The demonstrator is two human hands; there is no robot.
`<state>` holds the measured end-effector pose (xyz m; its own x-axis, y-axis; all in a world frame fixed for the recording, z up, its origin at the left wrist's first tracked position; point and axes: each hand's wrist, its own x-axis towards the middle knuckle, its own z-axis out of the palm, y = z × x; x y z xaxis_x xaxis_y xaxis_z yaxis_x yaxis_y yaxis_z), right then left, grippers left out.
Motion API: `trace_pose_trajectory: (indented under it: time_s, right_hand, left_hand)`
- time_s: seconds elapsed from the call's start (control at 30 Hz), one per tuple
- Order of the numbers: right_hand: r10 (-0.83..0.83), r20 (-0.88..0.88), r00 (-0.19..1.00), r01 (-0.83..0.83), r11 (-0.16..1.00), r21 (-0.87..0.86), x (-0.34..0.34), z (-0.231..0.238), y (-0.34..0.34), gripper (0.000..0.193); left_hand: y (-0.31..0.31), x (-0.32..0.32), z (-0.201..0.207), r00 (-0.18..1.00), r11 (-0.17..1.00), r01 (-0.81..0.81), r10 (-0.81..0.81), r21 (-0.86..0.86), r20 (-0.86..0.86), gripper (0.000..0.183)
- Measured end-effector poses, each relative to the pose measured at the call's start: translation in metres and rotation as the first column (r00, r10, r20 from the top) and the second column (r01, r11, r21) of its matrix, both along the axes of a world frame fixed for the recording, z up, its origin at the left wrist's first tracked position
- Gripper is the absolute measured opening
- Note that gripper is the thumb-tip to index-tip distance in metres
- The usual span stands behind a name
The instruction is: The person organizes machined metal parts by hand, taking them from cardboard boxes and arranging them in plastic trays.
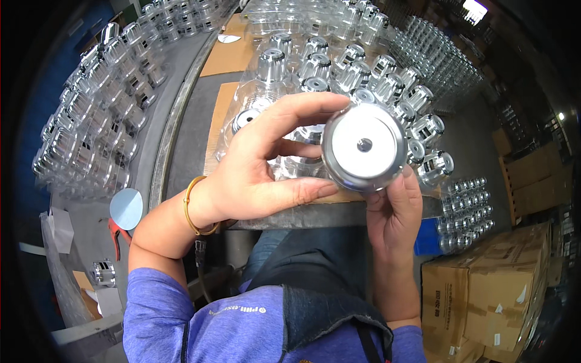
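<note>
A shiny, cup-shaped chrome metal part is held up in front of me, its flat round end with a dark centre hole facing up. My left hand, with a gold bracelet on the wrist, grips it from the left between curved fingers and thumb. The thumb and fingertips of my right hand pinch its lower right edge; some of those fingers are hidden. Just beyond, a clear plastic tray bears rows of similar chrome parts, partly covered by my left hand.
Cardboard sheets lie on the dark worktable. Stacked trays of chrome parts stand left, more at the far right. A pale blue disc and a red-handled tool are at lower left. A large cardboard box sits lower right.
</note>
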<state>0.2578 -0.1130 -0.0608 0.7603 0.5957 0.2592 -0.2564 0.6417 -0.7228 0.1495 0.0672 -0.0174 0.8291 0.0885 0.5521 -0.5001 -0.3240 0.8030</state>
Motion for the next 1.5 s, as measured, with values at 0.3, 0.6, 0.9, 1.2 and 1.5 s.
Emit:
trace_pose_trajectory:
  time_s: [0.3,0.6,0.9,1.2,1.5]
  right_hand:
    - [-0.181,0.558,0.810,0.221,0.975,-0.005,-0.015,-0.017,0.005,0.017]
    - [0.010,0.482,0.876,0.238,0.861,-0.450,0.009,-0.056,0.006,0.030]
    - [0.083,0.543,0.836,0.310,0.744,-0.592,0.020,-0.106,0.005,0.013]
    - [0.196,0.575,0.795,0.385,0.569,-0.727,0.019,-0.162,0.001,0.020]
    - [0.088,0.228,0.970,0.093,0.729,-0.678,0.025,-0.176,-0.007,0.021]
  left_hand:
    - [-0.001,0.010,-0.007,0.998,0.999,-0.030,0.031,0.025,-0.060,0.083]
    - [0.087,0.050,0.003,0.891,0.885,-0.454,0.451,0.105,0.055,0.066]
    - [0.172,0.073,-0.067,0.633,0.594,-0.457,0.740,0.663,-0.227,0.063]
    - [0.169,0.130,-0.025,0.624,0.517,-0.181,0.718,0.836,-0.309,0.061]
    - [0.223,0.179,-0.072,0.539,0.512,-0.335,0.792,0.791,-0.285,0.077]
